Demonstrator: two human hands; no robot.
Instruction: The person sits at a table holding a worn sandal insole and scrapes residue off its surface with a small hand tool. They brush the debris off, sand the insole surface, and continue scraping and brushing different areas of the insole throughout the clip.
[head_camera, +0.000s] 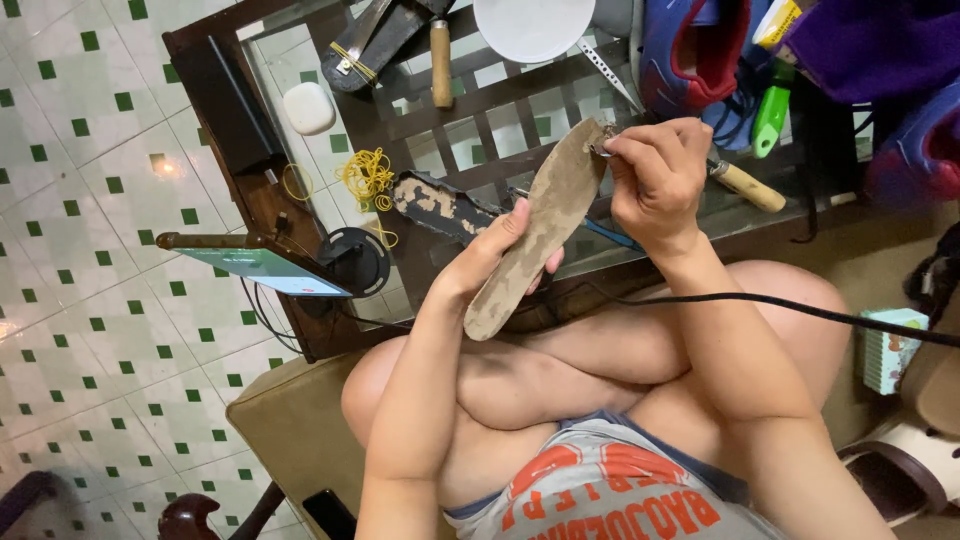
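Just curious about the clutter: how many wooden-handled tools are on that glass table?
2. One wooden handle lies at the table's far edge beside the white round lid; another pokes out just past the right hand. More may hide under the shoes.

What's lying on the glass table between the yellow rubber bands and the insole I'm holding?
In the head view, a dark, worn sole piece lies between the yellow rubber bands and the insole.

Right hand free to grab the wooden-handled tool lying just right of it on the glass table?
Probably not yet: the right hand is pinching a small metal piece at the worn brown insole tip. The wooden-handled tool lies close, unobstructed.
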